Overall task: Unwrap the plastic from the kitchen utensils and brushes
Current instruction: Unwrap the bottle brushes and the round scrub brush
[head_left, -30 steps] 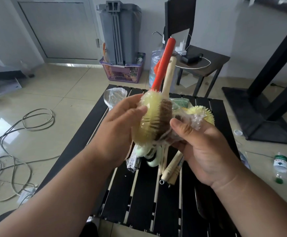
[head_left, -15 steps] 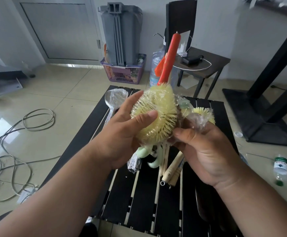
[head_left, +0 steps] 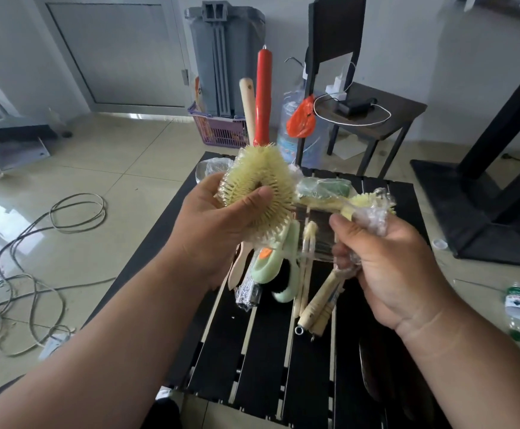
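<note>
My left hand grips the yellow bristle head of a red-handled brush, held upright above the black slatted table. A wooden handle stands beside the red one. My right hand pinches a stretched sheet of clear plastic wrap, bunched at its fingertips and pulled out to the right of the brush head. On the table under the hands lie a green brush, wooden-handled brushes, a second yellow brush and a green sponge in plastic.
A wrapped spoon-like utensil lies at the table's far left corner. Cables sprawl on the tiled floor at left. A small bottle lies on the floor at right. Behind stand a grey bin, a purple basket and a dark side table.
My right hand has drawn away to the right, pulling the plastic off the yellow brush head. The brush has tilted more upright, and the wooden handle shows beside the red one again.
</note>
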